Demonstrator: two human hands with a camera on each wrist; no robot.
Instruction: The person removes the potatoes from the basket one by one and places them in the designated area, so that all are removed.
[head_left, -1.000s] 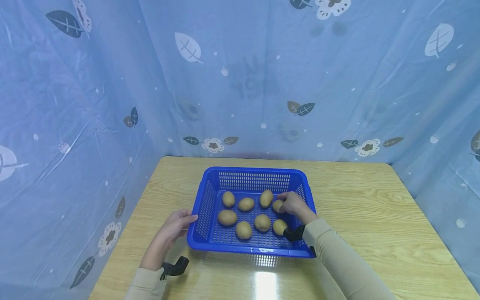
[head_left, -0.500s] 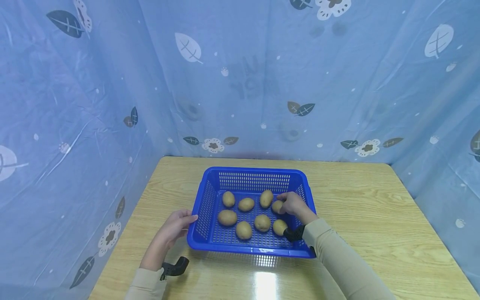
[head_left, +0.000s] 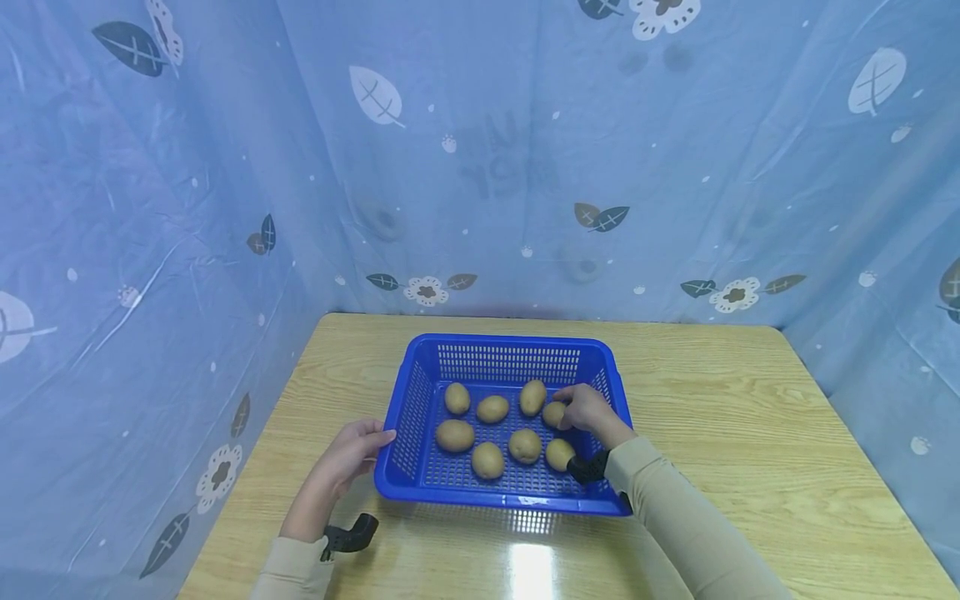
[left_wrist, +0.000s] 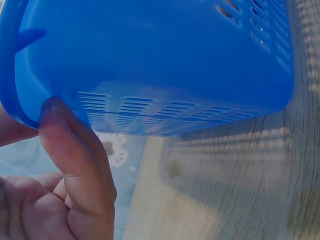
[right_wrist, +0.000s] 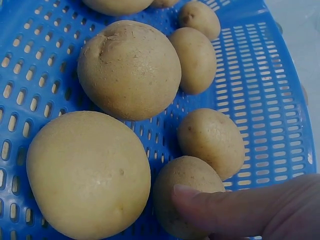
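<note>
A blue plastic basket [head_left: 510,502] with slotted walls holds several potatoes spread over its floor. My left hand [head_left: 347,454] grips the basket's left rim, thumb on top and fingers against the outer wall, as the left wrist view also shows. My right hand [head_left: 588,412] reaches over the right side into the basket and holds a small potato [head_left: 554,414] there. In the right wrist view the thumb [right_wrist: 210,207] presses on this potato [right_wrist: 182,172]; the other fingers are mostly hidden. Right beside it lies another potato [right_wrist: 212,142], and a larger potato [right_wrist: 90,175] sits nearer the camera.
The basket stands on a wooden table [head_left: 712,400]. A blue patterned curtain [head_left: 480,167] hangs along the back and sides of the table. Black straps with camera mounts [head_left: 352,533] are on both wrists; the right one overlaps the front right potato [head_left: 559,455].
</note>
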